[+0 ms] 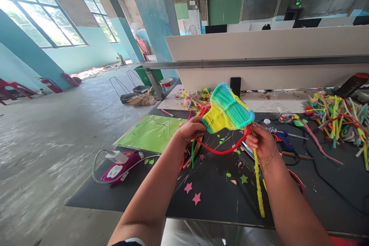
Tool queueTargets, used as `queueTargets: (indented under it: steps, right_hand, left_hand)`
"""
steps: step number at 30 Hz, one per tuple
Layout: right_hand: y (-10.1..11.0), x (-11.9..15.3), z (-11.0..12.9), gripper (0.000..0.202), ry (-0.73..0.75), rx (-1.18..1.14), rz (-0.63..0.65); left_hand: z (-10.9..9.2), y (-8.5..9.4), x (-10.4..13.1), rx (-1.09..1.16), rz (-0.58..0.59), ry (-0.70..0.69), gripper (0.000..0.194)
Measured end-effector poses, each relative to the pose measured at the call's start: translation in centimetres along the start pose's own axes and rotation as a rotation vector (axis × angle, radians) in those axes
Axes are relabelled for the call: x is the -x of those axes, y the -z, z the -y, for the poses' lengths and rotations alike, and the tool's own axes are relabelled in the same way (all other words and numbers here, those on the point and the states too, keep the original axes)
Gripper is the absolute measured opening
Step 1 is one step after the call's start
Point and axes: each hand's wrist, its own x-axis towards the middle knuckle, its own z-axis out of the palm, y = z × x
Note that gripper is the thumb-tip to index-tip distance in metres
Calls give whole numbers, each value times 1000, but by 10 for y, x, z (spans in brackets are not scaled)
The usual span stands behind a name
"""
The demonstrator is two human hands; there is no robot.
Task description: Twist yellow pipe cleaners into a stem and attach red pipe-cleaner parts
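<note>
Between my hands, above the table, is a flared piece made of yellow, green and teal pipe cleaners [227, 109] with a blue edge. My left hand [192, 128] is closed on its lower left side. My right hand [263, 143] pinches near its right corner, fingers closed. A red pipe cleaner [220, 152] sags in a curve from one hand to the other. Below my right hand hangs a twisted yellow pipe cleaner [258, 186]. Several loose red, pink and green pipe cleaners [192, 153] lie beneath my left hand. The fingertips are partly hidden.
Pink stars [196, 199] and a green star [244, 179] lie on the black table [213, 209]. A blue glue gun [286, 142] and a pipe-cleaner heap [343, 119] are at right. A green sheet [150, 134] and a magenta box with cable [121, 169] lie left.
</note>
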Motion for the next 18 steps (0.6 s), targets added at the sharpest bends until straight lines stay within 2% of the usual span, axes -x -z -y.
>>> queueTargets:
  steps: [8, 18]
  right_hand:
    - [0, 1, 0, 8, 9, -6, 55]
    - [-1, 1, 1, 9, 1, -10, 20]
  left_hand:
    - [2, 2, -2, 54, 23, -3, 25]
    - [0, -4, -4, 4, -58, 2, 22]
